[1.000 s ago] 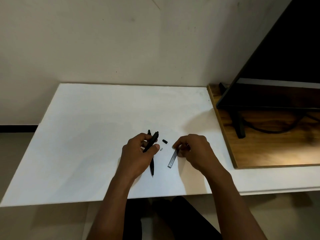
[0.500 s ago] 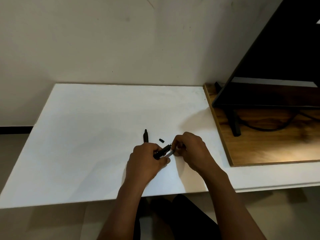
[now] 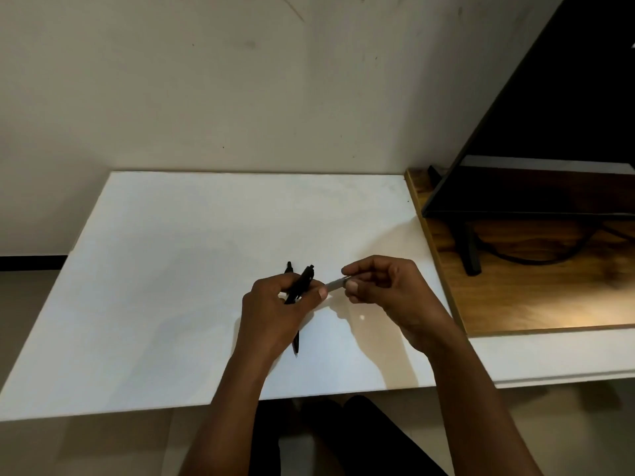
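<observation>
While the left hand (image 3: 275, 310) is gripping the black pen barrel (image 3: 304, 281), its fingers curled round the lower half and the thumb pressing on the side, the right hand (image 3: 385, 290) is pinching a short grey tube (image 3: 335, 286) between thumb and forefinger. It is pointing the tube's free end at the left thumb. Both parts are hovering just above the white counter (image 3: 171, 269), near its front middle. The tube is probably the pen's inner piece, though the view is too coarse to be sure.

The main risk is lying in the alignment. The barrel is tilting up and away with its button end on top, and its open end is hiding inside the left palm. The tube is therefore heading for skin rather than for a hole the person can see. Pushed in at that angle, it could catch on the rim and bend. The right fingers are holding only the tube's far end, so a sideways knock could pivot it out of the pinch and send it rolling toward the front edge.

A second black pen (image 3: 296, 343) is lying on the counter under the left hand, and a dropping wrist could nudge it away.
</observation>
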Motion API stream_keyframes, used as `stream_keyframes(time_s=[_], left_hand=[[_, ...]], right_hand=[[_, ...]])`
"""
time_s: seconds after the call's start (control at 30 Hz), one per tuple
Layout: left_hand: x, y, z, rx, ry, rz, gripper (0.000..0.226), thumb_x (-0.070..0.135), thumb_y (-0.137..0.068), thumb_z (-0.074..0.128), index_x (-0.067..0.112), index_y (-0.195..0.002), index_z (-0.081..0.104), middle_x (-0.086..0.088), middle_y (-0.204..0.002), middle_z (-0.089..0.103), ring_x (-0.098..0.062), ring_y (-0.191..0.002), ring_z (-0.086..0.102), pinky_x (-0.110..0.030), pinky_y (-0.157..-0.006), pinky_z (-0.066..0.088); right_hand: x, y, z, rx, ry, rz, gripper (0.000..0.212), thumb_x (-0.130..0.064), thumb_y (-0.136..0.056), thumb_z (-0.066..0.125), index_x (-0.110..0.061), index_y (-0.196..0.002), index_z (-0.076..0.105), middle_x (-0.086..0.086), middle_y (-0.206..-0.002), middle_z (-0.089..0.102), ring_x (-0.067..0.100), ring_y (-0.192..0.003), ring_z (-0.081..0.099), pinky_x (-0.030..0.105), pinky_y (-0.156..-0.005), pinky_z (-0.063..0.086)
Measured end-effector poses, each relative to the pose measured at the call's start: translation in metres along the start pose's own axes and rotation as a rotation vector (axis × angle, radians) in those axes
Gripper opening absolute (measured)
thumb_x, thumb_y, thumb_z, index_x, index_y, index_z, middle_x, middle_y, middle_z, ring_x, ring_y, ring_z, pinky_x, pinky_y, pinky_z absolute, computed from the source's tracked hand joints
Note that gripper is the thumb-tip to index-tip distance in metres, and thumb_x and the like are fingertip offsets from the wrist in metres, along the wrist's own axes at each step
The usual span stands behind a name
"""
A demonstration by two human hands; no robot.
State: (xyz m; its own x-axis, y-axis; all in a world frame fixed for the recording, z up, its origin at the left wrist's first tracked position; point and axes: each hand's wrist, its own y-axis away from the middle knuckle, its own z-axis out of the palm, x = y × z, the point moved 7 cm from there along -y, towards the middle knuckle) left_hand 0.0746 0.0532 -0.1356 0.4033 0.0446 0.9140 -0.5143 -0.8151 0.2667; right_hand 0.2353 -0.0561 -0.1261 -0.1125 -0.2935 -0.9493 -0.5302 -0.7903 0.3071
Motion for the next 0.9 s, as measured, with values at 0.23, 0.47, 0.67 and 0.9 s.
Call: stream_keyframes(time_s=[0.23,0.47,0.67,0.9], left_hand=[[0.007,0.000,-0.015,0.129,0.176,0.022,0.007,0.034,-0.076,0.083,0.031,-0.080,0.078,0.019,-0.070,0.072,-0.010,-0.070,0.062,-0.024,-0.058,0.049],[0.011,0.002,-0.023,0.195,0.183,0.089,0.006,0.031,-0.079,0.080,0.027,-0.084,0.079,0.019,-0.063,0.068,-0.005,-0.055,0.055,-0.015,-0.050,0.045],[0.005,0.001,-0.021,0.181,0.204,0.015,0.011,0.026,-0.081,0.079,0.020,-0.090,0.079,0.008,-0.071,0.069,-0.012,-0.053,0.053,-0.009,-0.044,0.042],[0.002,0.000,-0.021,0.173,0.162,0.016,0.008,0.032,-0.081,0.079,0.027,-0.087,0.079,0.018,-0.055,0.063,-0.006,-0.048,0.050,-0.020,-0.056,0.046]], right_hand=[[0.016,-0.001,0.024,0.045,-0.496,0.253,0.022,0.011,-0.085,0.065,0.012,-0.107,0.069,0.030,-0.104,0.072,0.037,-0.096,0.073,0.033,-0.086,0.060],[0.022,0.000,0.037,0.042,-0.629,0.355,0.021,0.010,-0.085,0.064,0.011,-0.106,0.070,0.027,-0.106,0.072,0.036,-0.100,0.072,0.033,-0.084,0.061],[0.016,-0.001,0.026,0.114,-0.656,0.299,0.018,0.011,-0.086,0.063,0.010,-0.102,0.071,0.022,-0.097,0.075,0.028,-0.084,0.075,0.028,-0.078,0.062],[0.011,-0.002,0.023,0.111,-0.625,0.246,0.017,0.009,-0.086,0.065,0.007,-0.101,0.073,0.020,-0.098,0.075,0.025,-0.083,0.075,0.027,-0.078,0.061]])
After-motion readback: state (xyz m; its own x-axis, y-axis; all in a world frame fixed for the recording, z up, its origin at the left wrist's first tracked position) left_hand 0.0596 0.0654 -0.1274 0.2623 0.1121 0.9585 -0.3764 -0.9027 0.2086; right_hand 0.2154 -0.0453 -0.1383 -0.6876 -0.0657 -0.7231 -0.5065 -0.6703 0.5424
